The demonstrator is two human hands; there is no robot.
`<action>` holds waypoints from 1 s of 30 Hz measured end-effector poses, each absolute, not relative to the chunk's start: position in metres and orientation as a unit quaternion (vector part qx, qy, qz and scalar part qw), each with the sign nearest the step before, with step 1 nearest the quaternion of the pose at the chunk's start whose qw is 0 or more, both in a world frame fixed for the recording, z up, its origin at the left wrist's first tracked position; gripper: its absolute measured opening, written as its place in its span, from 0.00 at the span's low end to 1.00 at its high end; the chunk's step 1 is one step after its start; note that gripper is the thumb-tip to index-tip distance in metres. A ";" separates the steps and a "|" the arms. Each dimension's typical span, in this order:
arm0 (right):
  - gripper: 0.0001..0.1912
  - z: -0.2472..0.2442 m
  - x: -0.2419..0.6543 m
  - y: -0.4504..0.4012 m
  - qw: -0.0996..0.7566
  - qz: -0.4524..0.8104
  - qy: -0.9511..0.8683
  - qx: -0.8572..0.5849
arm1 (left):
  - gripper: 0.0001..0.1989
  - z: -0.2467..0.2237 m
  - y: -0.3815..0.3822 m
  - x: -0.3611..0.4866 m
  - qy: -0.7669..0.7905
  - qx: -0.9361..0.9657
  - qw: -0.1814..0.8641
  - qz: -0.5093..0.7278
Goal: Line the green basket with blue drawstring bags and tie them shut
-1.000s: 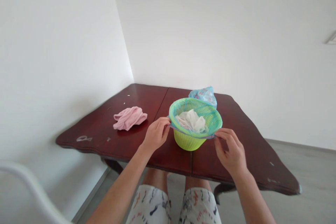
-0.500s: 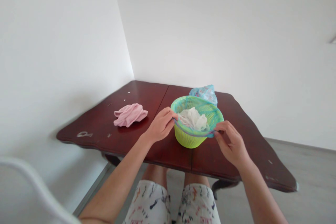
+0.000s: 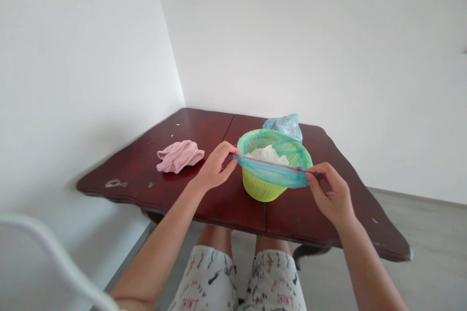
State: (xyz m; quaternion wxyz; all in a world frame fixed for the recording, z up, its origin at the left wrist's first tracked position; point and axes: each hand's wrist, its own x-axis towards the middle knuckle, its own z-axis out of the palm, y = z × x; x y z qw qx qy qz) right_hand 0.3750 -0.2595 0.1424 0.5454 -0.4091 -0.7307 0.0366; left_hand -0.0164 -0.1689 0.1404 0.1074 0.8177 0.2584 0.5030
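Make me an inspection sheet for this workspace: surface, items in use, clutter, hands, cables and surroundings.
Surface: dark red-brown wooden table, seam down the middle, pale marks on top.
Items in use: yellow-green mesh basket, upright, lined with a translucent blue-green bag; crumpled white material inside.
Clutter: crumpled pink cloth left of the basket; light blue plastic bag beyond it.
Hands: left hand and right hand pinch opposite ends of the liner's near edge.
Cables: nothing seen for certain; a white curved object at lower left is unclear.
Surroundings: white walls, grey floor.
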 end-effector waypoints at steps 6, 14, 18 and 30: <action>0.14 0.139 0.408 -0.251 0.475 -0.011 -0.760 -0.443 | 0.14 0.147 -0.160 -0.030 0.293 0.826 0.023 0.481; 0.31 0.089 0.427 -0.189 0.587 0.168 -0.624 -0.487 | 0.08 0.140 -0.149 -0.019 0.384 0.724 0.161 0.549; 0.24 0.085 0.416 -0.178 0.624 0.232 -0.596 -0.449 | 0.30 0.126 -0.142 -0.017 0.420 0.632 0.390 0.522; 0.18 0.087 0.401 -0.164 0.693 0.254 -0.505 -0.448 | 0.24 0.120 -0.124 0.006 0.307 0.429 0.613 0.589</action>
